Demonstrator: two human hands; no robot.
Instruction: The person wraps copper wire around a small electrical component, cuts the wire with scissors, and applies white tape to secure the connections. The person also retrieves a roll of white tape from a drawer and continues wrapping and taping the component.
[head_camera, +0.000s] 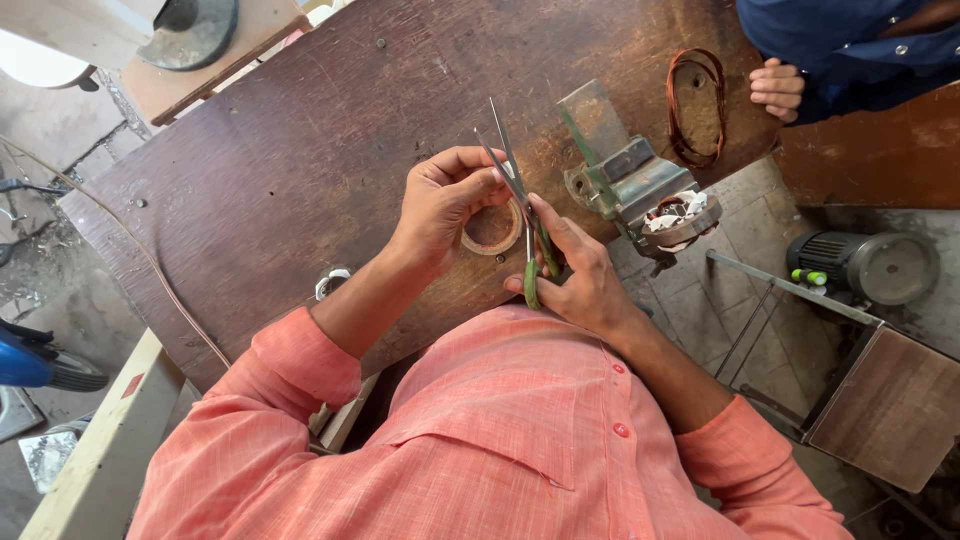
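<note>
Our right hand (585, 275) grips the green-handled scissors (520, 205), blades open and pointing away. Our left hand (440, 205) pinches the tape roll (492, 230) between both hands, above the wooden table (280, 160).

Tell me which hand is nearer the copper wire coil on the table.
Right. The right hand, holding green-handled scissors, sits below-left of the copper wire coil; the left hand, by the tape roll, is farther left.
</note>
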